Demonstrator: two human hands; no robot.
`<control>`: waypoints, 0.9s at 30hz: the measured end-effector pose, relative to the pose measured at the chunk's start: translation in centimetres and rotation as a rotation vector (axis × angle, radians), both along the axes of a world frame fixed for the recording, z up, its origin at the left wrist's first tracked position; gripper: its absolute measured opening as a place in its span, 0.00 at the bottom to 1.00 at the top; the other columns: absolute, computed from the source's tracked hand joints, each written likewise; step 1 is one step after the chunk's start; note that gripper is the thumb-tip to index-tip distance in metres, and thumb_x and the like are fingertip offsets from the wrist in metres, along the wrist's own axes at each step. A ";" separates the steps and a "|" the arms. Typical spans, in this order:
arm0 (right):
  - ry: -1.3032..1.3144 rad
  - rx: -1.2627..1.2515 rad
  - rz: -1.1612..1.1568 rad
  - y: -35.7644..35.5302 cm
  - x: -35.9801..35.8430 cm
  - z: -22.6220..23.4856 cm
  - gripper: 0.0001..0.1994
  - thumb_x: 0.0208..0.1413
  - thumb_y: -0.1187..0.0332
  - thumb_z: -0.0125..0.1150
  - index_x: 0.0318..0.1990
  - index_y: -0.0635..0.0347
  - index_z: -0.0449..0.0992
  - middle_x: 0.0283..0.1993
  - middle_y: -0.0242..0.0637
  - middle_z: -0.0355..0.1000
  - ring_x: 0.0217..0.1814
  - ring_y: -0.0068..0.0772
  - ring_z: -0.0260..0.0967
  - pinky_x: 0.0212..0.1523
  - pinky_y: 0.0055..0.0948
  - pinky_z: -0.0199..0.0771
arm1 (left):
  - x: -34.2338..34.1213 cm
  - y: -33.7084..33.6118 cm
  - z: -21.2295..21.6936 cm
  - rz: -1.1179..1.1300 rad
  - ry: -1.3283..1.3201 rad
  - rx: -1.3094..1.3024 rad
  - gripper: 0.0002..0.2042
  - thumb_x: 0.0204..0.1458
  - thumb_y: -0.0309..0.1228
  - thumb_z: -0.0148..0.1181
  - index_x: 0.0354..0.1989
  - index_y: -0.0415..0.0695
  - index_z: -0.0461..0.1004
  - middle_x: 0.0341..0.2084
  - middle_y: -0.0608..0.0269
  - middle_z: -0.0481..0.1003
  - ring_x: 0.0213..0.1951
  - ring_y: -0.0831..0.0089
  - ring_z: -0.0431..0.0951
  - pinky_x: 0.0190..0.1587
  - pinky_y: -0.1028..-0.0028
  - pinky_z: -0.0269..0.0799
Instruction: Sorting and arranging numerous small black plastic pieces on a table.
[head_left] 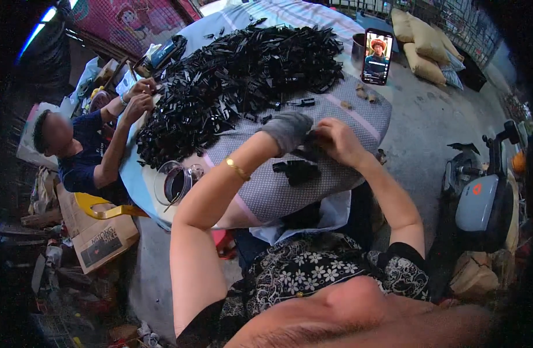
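Observation:
My left hand (287, 131), in a grey glove with a gold bangle at its wrist, is curled over the cloth-covered table (249, 191). Close against it, my bare right hand (338, 141) has thumb and fingers pinched together. Dark material shows between and just below the two hands, but its shape is too hidden to name. Nearer to me lies a small group of black plastic parts (298, 172). A big heap of similar black parts (237, 81) spreads across the far and left side, with one loose piece (303, 102) just beyond my hands.
A phone (378, 56) stands by a dark cup (358, 49) at the far right edge. Brown bits (365, 94) lie nearby. Clear cups with dark liquid (175, 184) stand left. Another person (86, 145) works at the heap's left. A grey scooter (476, 200) stands right.

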State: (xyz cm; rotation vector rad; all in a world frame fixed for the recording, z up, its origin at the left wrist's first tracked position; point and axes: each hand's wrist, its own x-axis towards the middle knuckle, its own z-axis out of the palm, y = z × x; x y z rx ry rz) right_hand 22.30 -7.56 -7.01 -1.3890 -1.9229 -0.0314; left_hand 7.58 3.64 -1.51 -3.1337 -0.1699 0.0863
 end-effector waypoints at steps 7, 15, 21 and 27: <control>0.670 -0.468 0.174 0.6 -1.2 2.2 0.11 0.46 0.73 0.61 0.38 0.64 0.74 0.35 0.37 0.73 0.37 0.26 0.71 0.38 0.25 0.69 | -2.9 -1.9 -1.0 0.234 -0.345 -0.757 0.25 0.47 0.26 0.57 0.55 0.44 0.60 0.34 0.55 0.73 0.34 0.73 0.72 0.37 0.70 0.69; 0.215 -0.562 0.214 1.9 -0.6 2.3 0.10 0.44 0.67 0.62 0.34 0.62 0.75 0.30 0.41 0.74 0.32 0.32 0.72 0.33 0.28 0.70 | -4.8 -1.9 -1.2 0.194 -0.358 -0.458 0.10 0.50 0.35 0.51 0.36 0.42 0.69 0.25 0.50 0.71 0.29 0.53 0.72 0.31 0.61 0.66; 0.164 -0.165 -0.083 5.4 0.9 2.8 0.10 0.45 0.69 0.58 0.36 0.60 0.75 0.33 0.40 0.69 0.35 0.39 0.68 0.35 0.32 0.68 | -5.6 -0.6 -1.4 0.100 -0.210 -0.438 0.10 0.50 0.35 0.51 0.29 0.40 0.73 0.23 0.50 0.72 0.24 0.59 0.71 0.30 0.65 0.66; -0.117 -0.251 -0.305 6.5 -1.0 1.4 0.11 0.44 0.66 0.59 0.35 0.59 0.74 0.37 0.42 0.68 0.41 0.46 0.67 0.40 0.39 0.68 | -4.7 -0.8 -4.1 0.497 -0.672 -0.647 0.10 0.50 0.32 0.54 0.37 0.41 0.72 0.26 0.53 0.74 0.27 0.62 0.74 0.35 0.69 0.69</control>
